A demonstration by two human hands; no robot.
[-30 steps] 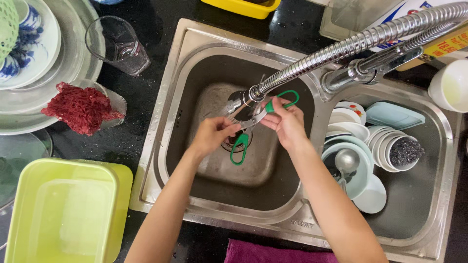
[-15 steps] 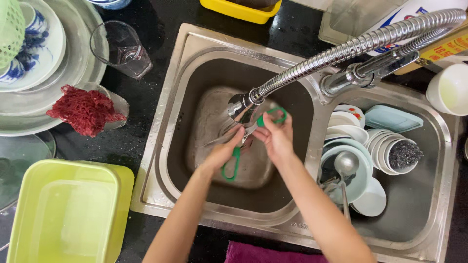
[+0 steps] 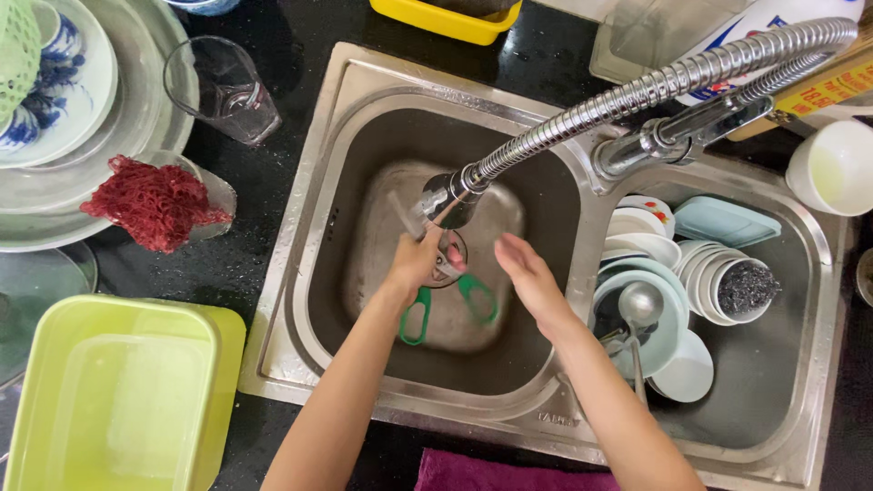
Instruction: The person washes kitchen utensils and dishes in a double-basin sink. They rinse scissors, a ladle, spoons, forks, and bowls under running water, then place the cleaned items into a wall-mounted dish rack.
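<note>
Basically rinsing green-handled scissors [image 3: 446, 282] under the spray faucet [image 3: 452, 194] in the left sink basin [image 3: 364, 164].
Left hand [image 3: 416, 259] clamped near the pivot, right hand [image 3: 527, 277] open, off them; probably light, stiff, wet-slippery, sharp-bladed, so best gripped by handles.

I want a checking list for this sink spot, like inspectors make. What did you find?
Surface: black countertop, wet, around a steel double sink.
Job's things: green-handled scissors held under the faucet head in the left basin.
Clutter: bowls and plates, a ladle and a steel scourer in the right basin; a glass, a red mesh scrubber, stacked plates and a yellow-green tub on the counter.
Hands: left hand grips the scissors; right hand open beside them, holding nothing.
Cables: nothing seen; only the faucet's metal hose.
Surroundings: purple cloth at the front edge.
</note>
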